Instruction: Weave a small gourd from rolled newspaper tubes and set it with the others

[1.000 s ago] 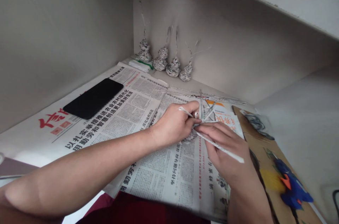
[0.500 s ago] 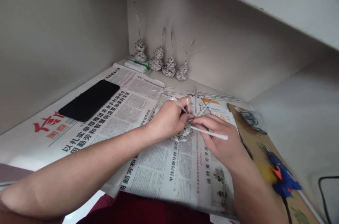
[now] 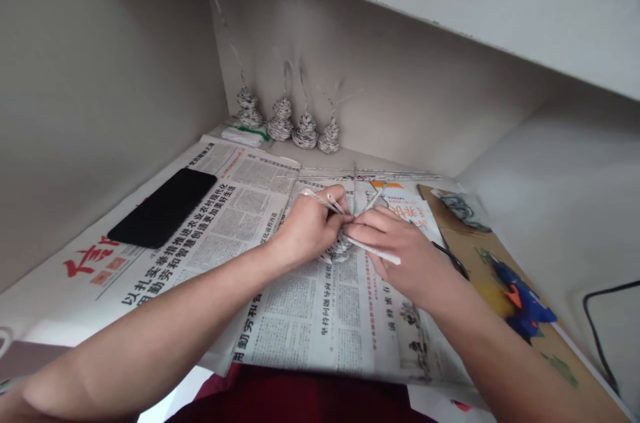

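Over the newspaper, a small woven piece of rolled paper strips [image 3: 338, 249] sits partly hidden under both hands. My left hand [image 3: 311, 223] is closed in a pinch at its top, with strip ends standing up past the thumb and forefinger. Close beside it, my right hand [image 3: 395, 240] pinches at the same spot. A pale paper strip [image 3: 375, 250] sticks out to the right in front of the right fingers. Another strip end [image 3: 376, 197] rises between the hands. Which strips each hand grips is partly hidden.
Newspaper sheets [image 3: 260, 200] cover the table, with a black phone-like slab [image 3: 163, 207] at left. Several woven gourd shapes [image 3: 281, 119] stand along the back wall. Thin paper rods [image 3: 360, 176] lie behind my hands. A blue glue gun-like tool [image 3: 529, 306] rests on cardboard [image 3: 480, 270] at right.
The whole view has shifted a little. The strip ends by my left hand lean more to the left, and my right hand has moved slightly in over the piece.
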Demonstrator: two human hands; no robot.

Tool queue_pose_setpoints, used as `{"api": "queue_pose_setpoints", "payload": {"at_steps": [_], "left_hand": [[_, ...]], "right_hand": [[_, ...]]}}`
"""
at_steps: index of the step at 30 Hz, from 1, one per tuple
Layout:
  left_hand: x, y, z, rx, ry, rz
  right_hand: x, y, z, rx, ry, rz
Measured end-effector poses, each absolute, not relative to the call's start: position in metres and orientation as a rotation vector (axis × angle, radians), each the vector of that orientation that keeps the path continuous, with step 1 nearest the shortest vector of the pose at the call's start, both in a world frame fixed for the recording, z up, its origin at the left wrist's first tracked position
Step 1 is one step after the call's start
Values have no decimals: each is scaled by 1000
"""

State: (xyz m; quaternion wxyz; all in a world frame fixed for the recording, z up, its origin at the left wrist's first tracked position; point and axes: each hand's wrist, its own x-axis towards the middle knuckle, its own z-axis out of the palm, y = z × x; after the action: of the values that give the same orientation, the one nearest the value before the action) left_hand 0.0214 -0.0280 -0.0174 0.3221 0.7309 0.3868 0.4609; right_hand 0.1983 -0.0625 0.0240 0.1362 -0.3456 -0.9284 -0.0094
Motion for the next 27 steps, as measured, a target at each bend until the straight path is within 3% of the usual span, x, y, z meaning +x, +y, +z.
{"api": "queue_pose_setpoints", "payload": {"at_steps": [6,14,22,27], "left_hand": [[20,-24,-15,1935,1034,1157],[18,-20,-16,1870,1066,1127],[19,-23,-13,1847,1086,1164],[20,-25,-10,1837,1071,1156]], "right_hand": [[197,-48,37,-930,-2814,-79],[201,-34,37,-930,-2607,174],[185,-54,31,-1214,-2563,-177],[191,-59,12,-1001,-2464,-162]]}}
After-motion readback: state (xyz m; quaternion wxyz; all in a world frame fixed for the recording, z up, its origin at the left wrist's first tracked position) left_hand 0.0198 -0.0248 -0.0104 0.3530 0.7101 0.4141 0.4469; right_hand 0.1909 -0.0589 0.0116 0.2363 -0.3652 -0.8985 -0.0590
